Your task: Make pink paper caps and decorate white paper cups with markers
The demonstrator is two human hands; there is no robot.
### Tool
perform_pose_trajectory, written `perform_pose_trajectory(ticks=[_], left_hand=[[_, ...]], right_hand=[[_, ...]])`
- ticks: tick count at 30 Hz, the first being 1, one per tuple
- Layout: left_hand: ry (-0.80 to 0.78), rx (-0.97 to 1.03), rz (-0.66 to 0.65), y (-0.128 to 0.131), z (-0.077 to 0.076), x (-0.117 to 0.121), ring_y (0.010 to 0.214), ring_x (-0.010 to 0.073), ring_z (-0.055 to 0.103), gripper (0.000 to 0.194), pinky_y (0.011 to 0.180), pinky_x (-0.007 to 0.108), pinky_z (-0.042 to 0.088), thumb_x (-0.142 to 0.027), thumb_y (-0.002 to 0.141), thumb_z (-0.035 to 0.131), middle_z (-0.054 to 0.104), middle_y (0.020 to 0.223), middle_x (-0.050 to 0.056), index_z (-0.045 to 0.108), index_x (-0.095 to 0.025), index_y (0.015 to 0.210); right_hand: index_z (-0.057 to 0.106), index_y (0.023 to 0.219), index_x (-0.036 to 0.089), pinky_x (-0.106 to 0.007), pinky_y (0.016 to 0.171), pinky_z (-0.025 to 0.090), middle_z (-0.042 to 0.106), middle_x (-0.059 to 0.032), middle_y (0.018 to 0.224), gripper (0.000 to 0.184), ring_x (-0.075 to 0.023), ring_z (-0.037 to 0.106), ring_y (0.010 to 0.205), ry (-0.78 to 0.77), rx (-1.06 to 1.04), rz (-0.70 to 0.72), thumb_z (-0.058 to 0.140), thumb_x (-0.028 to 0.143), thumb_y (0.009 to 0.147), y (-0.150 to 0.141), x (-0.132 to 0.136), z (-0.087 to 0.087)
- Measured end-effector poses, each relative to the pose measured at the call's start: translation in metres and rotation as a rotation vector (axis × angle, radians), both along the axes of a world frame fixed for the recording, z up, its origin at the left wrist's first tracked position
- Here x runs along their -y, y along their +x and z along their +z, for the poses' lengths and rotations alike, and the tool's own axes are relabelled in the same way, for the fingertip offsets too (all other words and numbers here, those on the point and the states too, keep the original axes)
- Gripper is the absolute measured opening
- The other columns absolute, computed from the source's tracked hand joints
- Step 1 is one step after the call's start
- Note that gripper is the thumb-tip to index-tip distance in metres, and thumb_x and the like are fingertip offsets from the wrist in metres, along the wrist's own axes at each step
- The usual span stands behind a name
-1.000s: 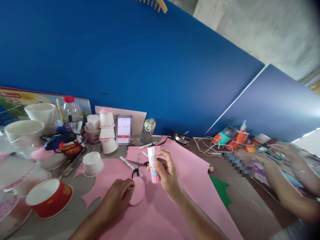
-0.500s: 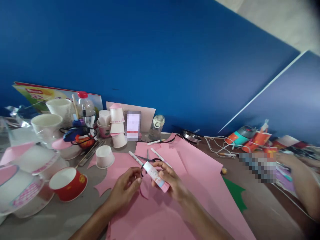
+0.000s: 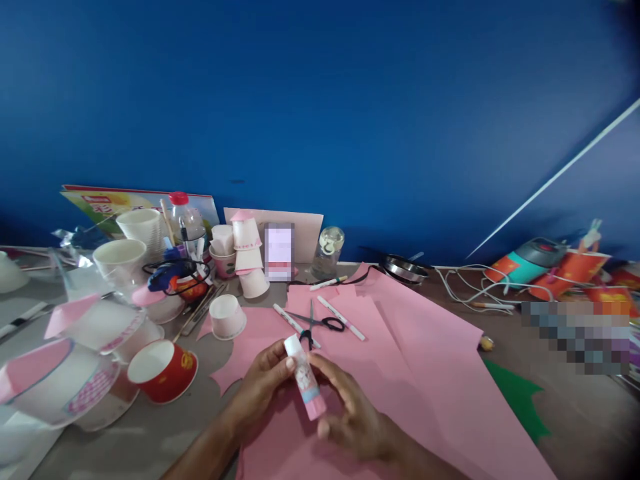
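White-and-pink printed cylindrical tube (image 3: 305, 381) gripped at white end by left hand (image 3: 264, 375); right hand (image 3: 359, 415) loosely spread alongside, contact unclear; black-handled metal scissors (image 3: 311, 322) laid beyond.

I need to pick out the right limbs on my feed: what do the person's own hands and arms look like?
The left hand and right hand are bare, without gloves; I can make out no rings on the fingers. The left forearm and right forearm show no sleeve, watch, cable or clear marking.
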State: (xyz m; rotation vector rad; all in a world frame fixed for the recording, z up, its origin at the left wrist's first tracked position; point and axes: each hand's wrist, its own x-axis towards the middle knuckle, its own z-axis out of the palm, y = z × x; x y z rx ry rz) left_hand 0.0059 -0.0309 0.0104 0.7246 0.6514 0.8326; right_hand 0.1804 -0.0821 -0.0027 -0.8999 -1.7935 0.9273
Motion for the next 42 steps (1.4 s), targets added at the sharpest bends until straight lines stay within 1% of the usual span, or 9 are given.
perform_pose_trajectory(ticks=[3, 9, 12, 15, 19, 24, 32, 38, 42], left_hand=[[-0.035, 0.025, -0.008, -0.001, 0.001, 0.002, 0.062, 0.0118, 0.053, 0.03, 0.062, 0.023, 0.043, -0.037, 0.066, 0.081, 0.06, 0.071, 0.001, 0.066, -0.017, 0.083], [0.02, 0.02, -0.125, 0.001, -0.002, 0.005, 0.051, 0.0071, 0.04, 0.035, 0.05, 0.02, 0.033, -0.045, 0.068, 0.077, 0.051, 0.063, -0.002, 0.065, -0.015, 0.081], [0.159, -0.244, 0.038, 0.0, -0.006, 0.001, 0.046, 0.0075, 0.034, 0.032, 0.045, 0.02, 0.027, -0.048, 0.074, 0.069, 0.045, 0.056, -0.005, 0.064, -0.017, 0.081], [0.536, -0.652, 0.262, -0.003, -0.011, -0.004, 0.062, 0.0141, 0.05, 0.016, 0.057, 0.025, 0.038, -0.034, 0.081, 0.061, 0.058, 0.067, 0.001, 0.063, -0.019, 0.075], [1.16, -0.832, 0.076, -0.006, -0.012, -0.006, 0.087, 0.0213, 0.058, 0.016, 0.08, 0.034, 0.042, -0.018, 0.086, 0.052, 0.068, 0.089, 0.008, 0.068, -0.021, 0.088], [1.519, -0.899, -0.176, -0.004, -0.009, -0.001, 0.101, 0.0234, 0.058, 0.026, 0.087, 0.039, 0.039, -0.01, 0.087, 0.046, 0.07, 0.104, 0.009, 0.066, -0.021, 0.097], [1.603, -0.917, -0.25, -0.002, -0.016, 0.001, 0.083, 0.0183, 0.061, 0.019, 0.081, 0.036, 0.041, -0.008, 0.088, 0.047, 0.071, 0.094, 0.005, 0.062, -0.018, 0.093], [1.578, -0.916, -0.328, -0.001, -0.016, 0.006, 0.083, 0.019, 0.058, 0.019, 0.075, 0.034, 0.044, -0.007, 0.087, 0.048, 0.069, 0.091, 0.004, 0.062, -0.018, 0.092], [1.574, -0.956, -0.274, -0.001, -0.017, 0.006, 0.094, 0.0212, 0.057, 0.019, 0.083, 0.037, 0.046, -0.008, 0.087, 0.049, 0.067, 0.1, 0.008, 0.065, -0.018, 0.09]], right_hand=[[0.025, 0.149, 0.029, -0.045, 0.093, 0.049, 0.058, -0.0151, 0.126, 0.086, -0.0318, 0.057, 0.112, 0.311, 0.17, -0.029, 0.07, 0.046, 0.078, -0.003, 0.001, -0.007], [0.032, 0.145, 0.032, -0.04, 0.066, 0.05, 0.064, -0.0067, 0.088, 0.068, -0.0239, 0.058, 0.071, 0.548, 0.195, -0.214, 0.055, 0.016, 0.083, -0.01, 0.0, -0.006], [0.045, 0.135, 0.032, -0.038, 0.067, 0.049, 0.063, -0.007, 0.092, 0.054, -0.0236, 0.059, 0.076, 0.422, 0.03, -0.362, 0.057, 0.018, 0.084, -0.002, -0.001, -0.003], [0.055, 0.118, 0.027, -0.03, 0.057, 0.046, 0.06, -0.0044, 0.082, 0.029, -0.0176, 0.056, 0.064, 0.104, -0.227, -0.496, 0.056, 0.03, 0.089, 0.007, -0.01, -0.004], [0.054, 0.113, 0.023, -0.022, 0.043, 0.03, 0.042, 0.0059, 0.057, 0.028, -0.0093, 0.035, 0.045, -0.176, -0.583, -0.584, 0.051, 0.042, 0.092, 0.017, -0.031, -0.008], [0.053, 0.115, 0.023, -0.022, 0.046, 0.029, 0.043, 0.0067, 0.058, 0.03, -0.0083, 0.034, 0.046, -0.164, -0.655, -0.619, 0.054, 0.041, 0.09, 0.023, -0.041, -0.012], [0.054, 0.112, 0.021, -0.021, 0.045, 0.028, 0.042, 0.0073, 0.057, 0.03, -0.0071, 0.034, 0.047, -0.19, -0.663, -0.565, 0.057, 0.041, 0.089, 0.022, -0.038, -0.018], [0.054, 0.111, 0.022, -0.021, 0.046, 0.027, 0.043, 0.0069, 0.057, 0.029, -0.0073, 0.033, 0.047, -0.182, -0.65, -0.564, 0.056, 0.041, 0.09, 0.021, -0.037, -0.018], [0.054, 0.111, 0.021, -0.021, 0.046, 0.027, 0.042, 0.0071, 0.056, 0.03, -0.0076, 0.032, 0.047, -0.185, -0.629, -0.527, 0.056, 0.042, 0.089, 0.021, -0.035, -0.018]])
